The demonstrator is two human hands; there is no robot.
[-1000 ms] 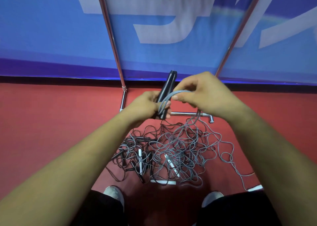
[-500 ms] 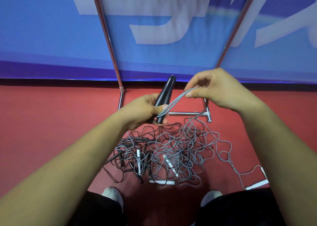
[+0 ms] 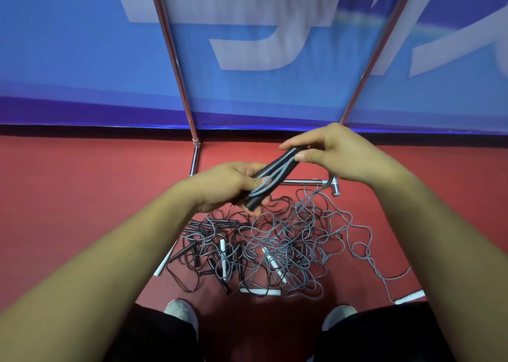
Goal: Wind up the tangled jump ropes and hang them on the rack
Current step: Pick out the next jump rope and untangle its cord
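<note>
Rope [image 3: 284, 171] grey, looped along black handle [image 3: 254, 202].

Shot from one wide-angle camera worn on the head, facing forward and steeply down. Close over the left grip [image 3: 228, 185] and right grip [image 3: 334, 155], near enough to show fingers of both curled on the black handle [image 3: 268, 170], with forearms [image 3: 110, 265] running in from the bottom corners. Under the grips, straight down onto red floor [image 3: 82, 196], rope tangle [image 3: 275, 249] and shoe tips [image 3: 181, 312]. Beyond the grips, out to rack poles [image 3: 176, 59] and blue banner [image 3: 68, 45], smeared there, perhaps by head motion.
</note>
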